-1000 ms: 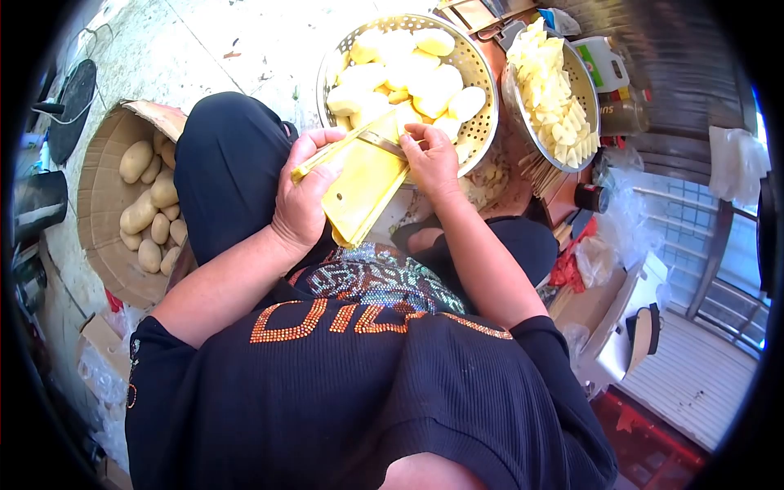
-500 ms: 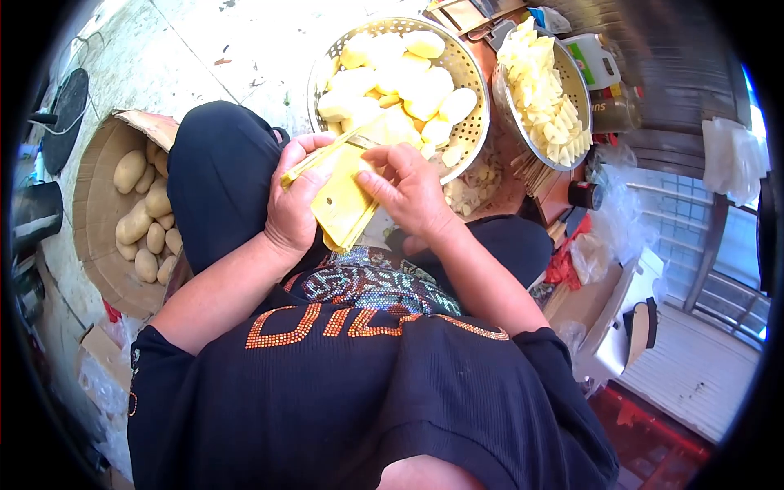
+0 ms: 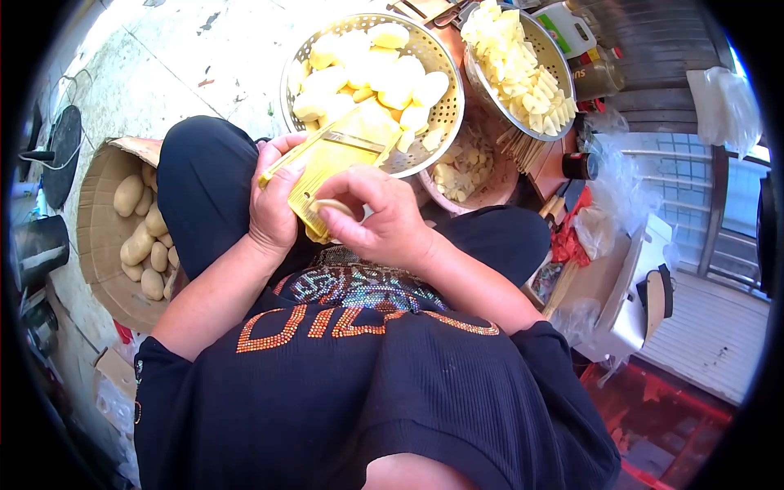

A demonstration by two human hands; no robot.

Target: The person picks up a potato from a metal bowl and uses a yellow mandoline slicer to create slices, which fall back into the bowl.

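Note:
My left hand (image 3: 273, 200) grips the side of a yellow slicer (image 3: 347, 151) with a metal blade across its upper part. The slicer slants over my lap, its far end at the colander's near rim. In my right hand (image 3: 384, 216), a pale piece of potato (image 3: 335, 206) is pinched at the slicer's lower end, the fingers partly covering it. Just beyond is a perforated metal colander (image 3: 443, 61) heaped with peeled potatoes (image 3: 396, 82).
Potato slices (image 3: 527, 82) fill a steel bowl (image 3: 562, 65) at the upper right. Below it, a pink basin (image 3: 500, 189) holds pale scraps, beside thin wooden sticks (image 3: 523, 153) and a dark cup (image 3: 580, 166). Unpeeled potatoes (image 3: 139, 243) lie in a cardboard box (image 3: 98, 245) at left.
My right hand has moved down the slicer towards me, and the potato piece now shows in its fingers. The view has shifted, revealing more of the pink basin.

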